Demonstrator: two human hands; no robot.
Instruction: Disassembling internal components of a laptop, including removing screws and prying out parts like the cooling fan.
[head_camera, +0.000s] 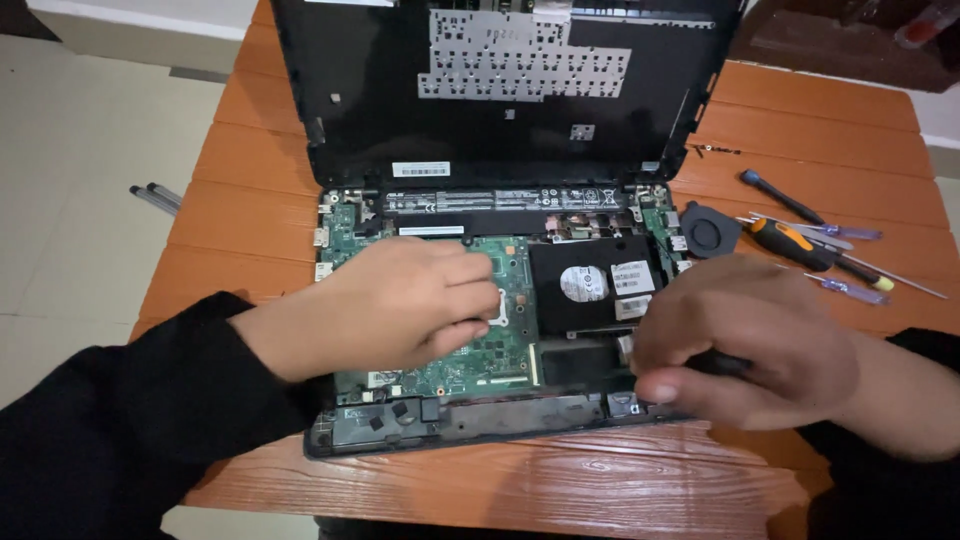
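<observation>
Two bare hands work inside an opened black laptop base (330, 430) that lies on an orange slatted wooden table (250, 190), its upper cover with the metal keyboard backplate (520, 55) tilted up at the far side. The left hand (400, 305) rests on the green circuit board (500, 355), loosely curled, its fingertips (478, 300) touching the board beside a small square chip — whether anything is pinched between them I cannot tell. The right hand (745, 345) hovers at the near right corner of the base, closed around a dark, slim object of which only a short piece shows between thumb and palm; it looks like a tool handle, but blur hides what kind.

The board's long axis runs left to right across the base, and it lies directly under the left hand, which is the nearer of the two to it. From the right hand the board sits to the left and slightly farther away, with the black rectangular hard drive (590, 285), carrying a round silver label, between the two hands.

Off to the right on the table, well apart from the base, lie a black round cooling fan (708, 232), an orange-and-black screwdriver (790, 243) and several thin blue-handled drivers (850, 290). Two grey rods (155, 198) lie on the pale floor at left.
</observation>
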